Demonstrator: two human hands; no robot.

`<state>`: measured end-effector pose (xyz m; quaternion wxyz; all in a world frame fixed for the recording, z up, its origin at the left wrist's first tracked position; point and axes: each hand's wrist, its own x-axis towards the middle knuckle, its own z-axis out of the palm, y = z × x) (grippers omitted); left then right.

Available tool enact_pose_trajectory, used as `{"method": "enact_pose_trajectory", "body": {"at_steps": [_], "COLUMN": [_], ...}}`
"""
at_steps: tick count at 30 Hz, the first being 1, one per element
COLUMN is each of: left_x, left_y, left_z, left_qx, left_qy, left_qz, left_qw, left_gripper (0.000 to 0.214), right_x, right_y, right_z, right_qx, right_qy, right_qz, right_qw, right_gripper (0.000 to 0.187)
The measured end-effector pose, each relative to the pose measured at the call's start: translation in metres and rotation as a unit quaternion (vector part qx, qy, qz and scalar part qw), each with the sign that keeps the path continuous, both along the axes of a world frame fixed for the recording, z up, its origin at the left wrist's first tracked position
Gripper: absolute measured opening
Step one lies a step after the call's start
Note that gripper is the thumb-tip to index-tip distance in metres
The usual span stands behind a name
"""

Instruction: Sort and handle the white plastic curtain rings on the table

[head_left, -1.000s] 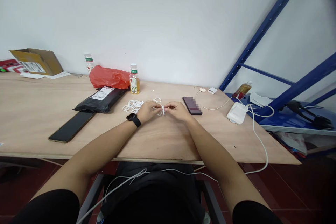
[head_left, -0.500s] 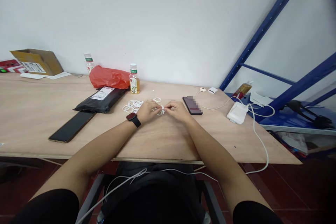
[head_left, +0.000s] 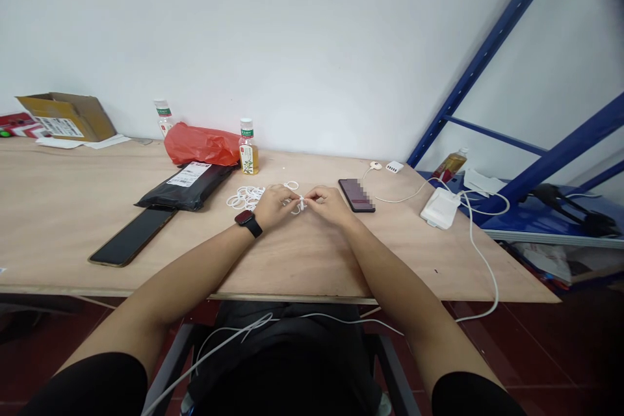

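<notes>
My left hand (head_left: 274, 205), with a black watch on its wrist, and my right hand (head_left: 328, 203) meet over the middle of the wooden table (head_left: 302, 260). Both pinch a small white piece (head_left: 301, 203) between their fingertips. A heap of white rings (head_left: 245, 196) lies just left of my left hand, and one more white ring (head_left: 292, 185) lies just beyond the fingers.
A dark phone (head_left: 357, 195) lies right of my right hand, another black phone (head_left: 130, 236) at the left. A black parcel (head_left: 188, 184), red bag (head_left: 202, 144), two bottles (head_left: 248, 155), cardboard box (head_left: 68, 116), white charger (head_left: 441, 208) with cable and blue shelving (head_left: 550, 162) stand around.
Both hands stay together on the small white piece, only their fingers shifting slightly. The view has drifted a little.
</notes>
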<state>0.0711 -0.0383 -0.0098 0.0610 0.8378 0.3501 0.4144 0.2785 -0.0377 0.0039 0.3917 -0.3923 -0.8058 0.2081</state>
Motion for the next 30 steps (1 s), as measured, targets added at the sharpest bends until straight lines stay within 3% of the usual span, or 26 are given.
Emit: {"method": "enact_pose_trajectory", "body": {"at_steps": [8,13,18,24,30], "left_x": [-0.002,-0.003,-0.005,-0.005,-0.005], "left_y": [0.004,0.004,0.004,0.003,0.004], "left_z": [-0.002,-0.005,-0.011,-0.013,-0.014], "left_qx": [-0.014,-0.045,-0.081,-0.109,-0.111], "left_qy": [0.046,0.106,0.171,0.204,0.199], "left_qz": [0.015,0.100,0.172,0.167,0.156], "left_qw": [0.999,0.988,0.967,0.959,0.961], "left_gripper": [0.022,0.030,0.043,0.046,0.042], "right_x": [-0.009,-0.005,-0.002,0.001,0.002], "right_y": [-0.001,0.003,0.010,0.021,0.023], "right_z": [-0.006,-0.011,-0.020,-0.026,-0.034], "right_qx": [-0.042,0.025,0.035,0.068,0.022], "right_qy": [0.025,-0.090,-0.154,-0.182,-0.250], "right_qz": [-0.017,-0.022,-0.004,-0.030,-0.014], "right_qw": [0.999,0.995,0.987,0.980,0.968], "right_gripper": [0.012,0.015,0.022,0.028,0.042]}}
